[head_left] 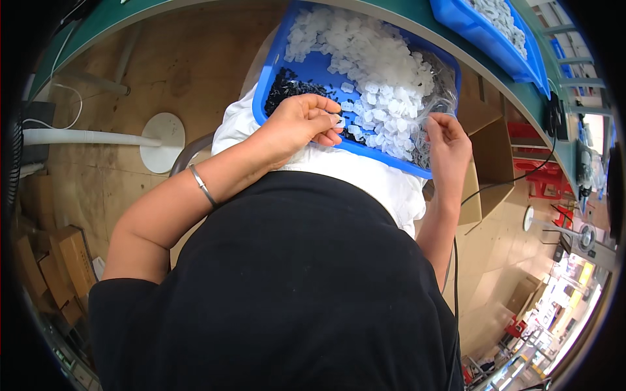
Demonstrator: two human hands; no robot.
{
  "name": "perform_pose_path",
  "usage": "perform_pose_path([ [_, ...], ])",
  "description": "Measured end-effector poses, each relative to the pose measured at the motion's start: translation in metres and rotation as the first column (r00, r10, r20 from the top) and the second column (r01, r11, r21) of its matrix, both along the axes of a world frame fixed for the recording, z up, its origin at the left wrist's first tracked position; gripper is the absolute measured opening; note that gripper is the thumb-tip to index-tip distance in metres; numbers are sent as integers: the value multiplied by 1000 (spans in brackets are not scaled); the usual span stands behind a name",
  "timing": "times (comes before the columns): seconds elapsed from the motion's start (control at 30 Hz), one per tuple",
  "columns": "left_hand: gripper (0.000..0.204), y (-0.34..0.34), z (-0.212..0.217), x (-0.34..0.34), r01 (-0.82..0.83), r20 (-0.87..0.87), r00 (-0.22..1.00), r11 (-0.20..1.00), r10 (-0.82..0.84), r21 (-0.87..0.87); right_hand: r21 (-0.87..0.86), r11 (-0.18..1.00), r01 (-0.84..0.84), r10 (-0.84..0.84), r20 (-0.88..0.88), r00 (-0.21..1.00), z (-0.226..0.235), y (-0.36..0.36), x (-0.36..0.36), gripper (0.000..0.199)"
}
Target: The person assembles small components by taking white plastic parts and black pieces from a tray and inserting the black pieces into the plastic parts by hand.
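Observation:
A blue tray (313, 66) rests on my lap, on white cloth. Many small translucent white plastic pieces (385, 107) are heaped across its middle and far side. Small black parts (287, 89) lie at its left, and a clear plastic bag (445, 81) with thin greyish strands sits along its right side. Over the near left part of the tray, my left hand (306, 124) is closed, pinching a small translucent plastic piece (340, 122) between thumb and fingers. At the right edge by the bag, my right hand (448, 138) has its fingertips together; what they hold, if anything, is too small to make out.
A green table edge (156, 5) curves across the far side. On it at the right stands another blue tray (502, 45) of small pieces. An open cardboard box (489, 159) and a black cable (505, 187) are right of me. Left are a round white base (162, 143) and cartons (68, 260).

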State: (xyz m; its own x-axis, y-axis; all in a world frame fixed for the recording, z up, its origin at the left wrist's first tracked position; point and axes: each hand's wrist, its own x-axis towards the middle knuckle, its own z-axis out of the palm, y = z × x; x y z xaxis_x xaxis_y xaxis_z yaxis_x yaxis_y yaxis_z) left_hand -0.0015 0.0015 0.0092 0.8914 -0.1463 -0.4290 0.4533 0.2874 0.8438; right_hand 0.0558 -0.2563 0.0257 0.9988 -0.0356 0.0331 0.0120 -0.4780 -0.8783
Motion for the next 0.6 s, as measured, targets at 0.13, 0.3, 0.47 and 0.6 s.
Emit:
perform_pose_path([
  [0.13,18,-2,-3,-1,33,55,998,996,-38,80,-655,755,-37,-23,-83,996,-5,-19,1,14],
  [0.3,17,-3,3,-3,24,31,999,998,-26,62,-721,688,-84,6,-111,994,-19,-20,-2,10],
  [0.47,16,1,-4,-2,-10,4,1000,998,10,-59,-751,654,-89,30,-92,995,-21,-16,0,11],
  [0.6,16,2,2,-1,56,-29,998,989,-61,-137,-750,659,-48,54,-17,998,-25,-20,-2,16],
])
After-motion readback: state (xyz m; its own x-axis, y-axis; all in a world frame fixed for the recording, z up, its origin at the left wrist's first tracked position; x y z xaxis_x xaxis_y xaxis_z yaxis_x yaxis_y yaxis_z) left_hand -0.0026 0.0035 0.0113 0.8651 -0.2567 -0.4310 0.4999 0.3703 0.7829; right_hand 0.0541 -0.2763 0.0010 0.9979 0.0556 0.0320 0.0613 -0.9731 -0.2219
